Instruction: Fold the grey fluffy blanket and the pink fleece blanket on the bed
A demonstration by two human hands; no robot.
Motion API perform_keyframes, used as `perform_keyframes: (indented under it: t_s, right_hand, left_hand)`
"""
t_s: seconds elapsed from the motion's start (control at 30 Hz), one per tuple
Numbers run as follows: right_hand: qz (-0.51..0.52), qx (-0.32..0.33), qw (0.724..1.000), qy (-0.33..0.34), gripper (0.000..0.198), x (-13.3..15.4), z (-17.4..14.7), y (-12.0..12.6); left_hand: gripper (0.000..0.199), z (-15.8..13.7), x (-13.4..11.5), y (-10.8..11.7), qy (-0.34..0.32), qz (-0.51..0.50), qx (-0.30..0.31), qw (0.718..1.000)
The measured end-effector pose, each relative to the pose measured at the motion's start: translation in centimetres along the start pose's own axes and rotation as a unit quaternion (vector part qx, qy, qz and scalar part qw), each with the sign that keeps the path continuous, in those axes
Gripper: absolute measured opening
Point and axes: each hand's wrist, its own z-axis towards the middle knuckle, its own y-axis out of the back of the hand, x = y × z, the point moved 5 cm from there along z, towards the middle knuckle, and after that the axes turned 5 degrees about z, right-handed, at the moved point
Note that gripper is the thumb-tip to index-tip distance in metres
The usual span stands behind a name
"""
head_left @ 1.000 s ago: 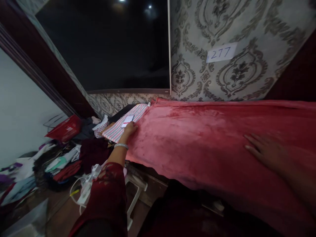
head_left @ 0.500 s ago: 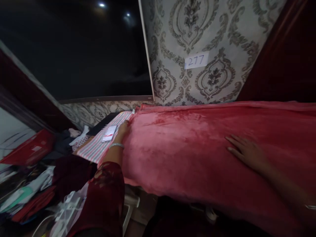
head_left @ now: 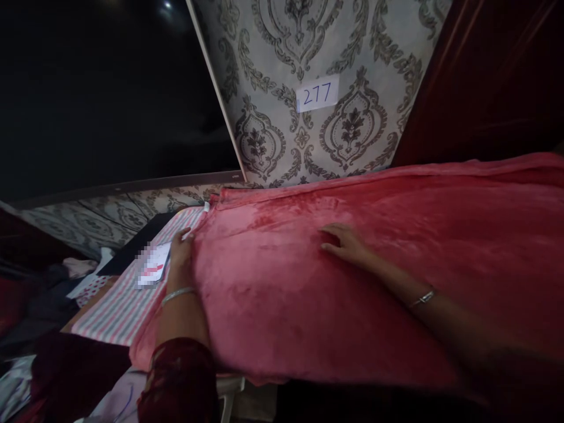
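Observation:
A red plush blanket lies spread over a long raised surface, its far edge folded in a narrow strip along the wall. At the blanket's left edge rests my left hand, its visible fingertips slightly apart and the rest of its fingers partly hidden. My right hand is on the middle of the blanket, palm down, thumb apart from the fingers. A phone with a lit screen lies just left of my left hand, on a striped cloth.
A large dark television screen stands behind on the left. Patterned wallpaper bears a paper label reading 277. A dark flat board lies beyond the striped cloth. Piled clothes fill the lower left, near a white stool leg.
My right hand has slid left across the blanket, closer to my left hand. My left hand stays by the blanket's left edge. The view has shifted to the right.

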Motion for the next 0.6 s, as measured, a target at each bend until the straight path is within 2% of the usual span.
perform_keyframes:
  t_s: [0.1, 0.2, 0.5, 0.6]
  right_hand:
    - [-0.018, 0.01, 0.999, -0.024, 0.055, 0.1, 0.0, -0.9]
    - [-0.04, 0.006, 0.999, -0.025, 0.061, 0.2, -0.5, -1.1]
    - [-0.123, -0.012, 0.992, -0.012, 0.067, 2.2, -1.0, -0.8]
    - [-0.145, -0.018, 0.989, -0.016, 0.051, 3.0, -1.1, -1.1]
  left_hand:
    - [0.027, 0.0, 0.2, 0.2, 0.059, -0.181, 0.027, 0.981]
    - [0.027, 0.2, -0.6, 0.4, 0.056, -0.277, 0.04, 0.958]
    - [0.041, 1.0, -1.7, 1.5, 0.003, -0.316, 0.002, 0.949]
    - [0.04, 0.9, -2.0, 1.7, -0.006, -0.319, -0.003, 0.948]
